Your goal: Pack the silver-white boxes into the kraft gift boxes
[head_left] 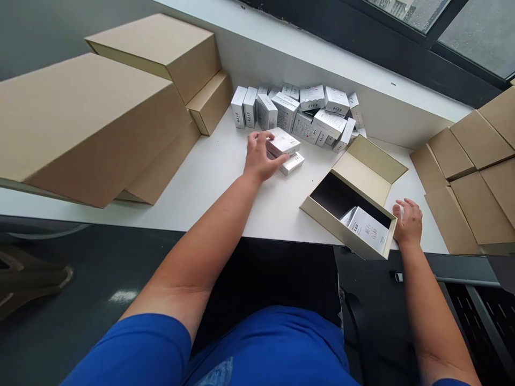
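Note:
My left hand (259,158) has its fingers and thumb around the left end of a small white carton (285,139). This carton lies on top of another white carton (292,164) on the table. A long beige gift box (346,228) with a dark inside stands at the table's front edge, its hinged lid (372,163) folded back. White cartons (368,229) sit in its right end, and the rest of its inside shows dark. Against that end's outer wall, my right hand (408,221) rests with fingers loosely apart, not wrapped round the box.
Several white cartons (285,111) are heaped against the low wall behind. Large brown boxes (153,96) are stacked at the left on the white table (225,177). More brown boxes (478,187) form a stack at the right. A dark window frame (382,43) runs along the back.

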The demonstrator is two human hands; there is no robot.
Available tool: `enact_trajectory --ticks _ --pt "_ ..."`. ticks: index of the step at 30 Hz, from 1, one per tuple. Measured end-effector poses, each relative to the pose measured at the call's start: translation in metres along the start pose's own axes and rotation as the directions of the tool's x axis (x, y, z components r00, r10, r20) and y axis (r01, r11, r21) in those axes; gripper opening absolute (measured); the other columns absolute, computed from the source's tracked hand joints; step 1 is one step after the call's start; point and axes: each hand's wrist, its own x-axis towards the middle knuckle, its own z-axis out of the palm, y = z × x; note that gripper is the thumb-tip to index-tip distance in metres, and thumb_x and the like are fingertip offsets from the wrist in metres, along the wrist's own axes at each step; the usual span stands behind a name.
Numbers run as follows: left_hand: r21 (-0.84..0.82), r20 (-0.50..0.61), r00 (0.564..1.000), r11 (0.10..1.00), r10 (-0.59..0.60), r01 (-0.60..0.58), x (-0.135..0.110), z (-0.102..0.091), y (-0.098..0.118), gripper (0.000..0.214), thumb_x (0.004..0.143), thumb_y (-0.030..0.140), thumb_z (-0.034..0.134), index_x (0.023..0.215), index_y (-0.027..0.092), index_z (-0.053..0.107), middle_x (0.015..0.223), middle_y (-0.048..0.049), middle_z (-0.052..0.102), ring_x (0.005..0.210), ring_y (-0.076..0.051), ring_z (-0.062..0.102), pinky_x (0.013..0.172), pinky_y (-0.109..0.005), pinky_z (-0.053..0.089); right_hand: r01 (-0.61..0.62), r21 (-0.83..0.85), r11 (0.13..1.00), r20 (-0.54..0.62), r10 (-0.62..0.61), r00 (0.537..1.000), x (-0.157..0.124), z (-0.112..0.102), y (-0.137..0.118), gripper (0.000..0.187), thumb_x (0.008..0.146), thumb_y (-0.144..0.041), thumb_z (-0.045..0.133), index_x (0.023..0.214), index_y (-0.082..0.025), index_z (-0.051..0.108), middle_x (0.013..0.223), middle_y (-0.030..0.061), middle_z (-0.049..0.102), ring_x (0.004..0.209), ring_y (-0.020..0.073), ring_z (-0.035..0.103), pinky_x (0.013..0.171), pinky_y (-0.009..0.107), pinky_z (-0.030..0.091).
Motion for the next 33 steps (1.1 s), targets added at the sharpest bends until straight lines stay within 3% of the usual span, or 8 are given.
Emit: enact_trajectory --ticks 4,7,14,19,22,26,33 --pt "-0.103 -0.217 0.976 0.994 0.000 -0.023 0.005 -0.001 -0.009 0.053 0.077 0.029 0.083 0.119 0.030 0.052 0.150 -0.0095 0.042 0.129 -0.034 0.063 0.119 -0.060 0.050 -0.036 0.025 0.999 -0.032 0.037 0.999 0.001 0.008 0.009 0.069 0.105 -0.065 0.030 0.120 -0.012 0.071 0.137 0.0278 0.068 0.142 0.0387 0.057 0.125 0.064 0.040" --pt "-0.175 -0.337 0.941 0.981 0.025 -0.089 0.008 0.001 -0.011 0.054 0.077 0.030 0.084 0.117 0.028 0.048 0.145 -0.0101 0.043 0.120 -0.029 0.065 0.115 -0.054 0.054 -0.042 0.040 0.998 -0.053 0.044 0.998 0.001 0.013 0.014 0.061 0.103 -0.065 0.037 0.115 -0.015 0.070 0.134 0.0258 0.069 0.137 0.0384 0.058 0.122 0.064 0.041" --pt "-0.019 -0.085 0.996 0.999 -0.037 0.035 0.001 0.013 -0.006 0.076 0.057 0.034 0.103 0.107 0.027 0.047 0.135 -0.0102 0.049 0.138 -0.036 0.053 0.121 -0.057 0.047 -0.038 0.014 0.999 -0.055 0.039 0.998 0.000 0.017 0.017 0.049 0.099 -0.060 0.048 0.114 -0.018 0.068 0.130 0.0228 0.069 0.129 0.0374 0.060 0.118 0.061 0.043" --pt "0.009 -0.084 0.996 1.000 -0.008 0.009 -0.003 0.016 -0.001 0.079 0.055 0.030 0.103 0.107 0.028 0.044 0.133 -0.0093 0.049 0.134 -0.034 0.054 0.117 -0.056 0.050 -0.046 -0.002 0.999 -0.032 0.046 0.998 0.001 0.019 0.022 0.044 0.096 -0.057 0.053 0.111 -0.018 0.068 0.127 0.0222 0.071 0.124 0.0371 0.062 0.115 0.059 0.045" --pt "0.008 -0.041 0.999 1.000 0.007 -0.007 -0.006 0.020 0.000 0.076 0.058 0.030 0.100 0.108 0.027 0.044 0.132 -0.0091 0.049 0.128 -0.031 0.055 0.110 -0.051 0.054 -0.044 -0.010 0.999 -0.030 0.043 0.999 0.001 0.020 0.023 0.042 0.095 -0.056 0.055 0.110 -0.019 0.068 0.125 0.0215 0.072 0.121 0.0369 0.062 0.113 0.059 0.045" --pt "-0.015 0.012 1.000 1.000 0.020 -0.020 -0.008 0.027 -0.001 0.086 0.050 0.032 0.102 0.111 0.029 0.042 0.132 -0.0072 0.046 0.125 -0.029 0.055 0.103 -0.048 0.056 -0.030 -0.032 0.999 -0.034 0.029 0.999 0.001 0.021 0.023 0.040 0.095 -0.055 0.056 0.110 -0.019 0.068 0.123 0.0213 0.073 0.119 0.0373 0.063 0.113 0.058 0.045" --pt "0.005 -0.026 0.994 0.994 0.110 -0.110 -0.011 0.027 0.002 0.071 0.055 0.019 0.093 0.107 0.028 0.044 0.126 -0.0064 0.051 0.110 -0.027 0.060 0.099 -0.048 0.058 -0.049 -0.067 0.997 -0.016 0.048 0.999 0.002 0.019 0.020 0.041 0.094 -0.053 0.055 0.111 -0.018 0.069 0.126 0.0225 0.073 0.122 0.0384 0.063 0.112 0.057 0.046"
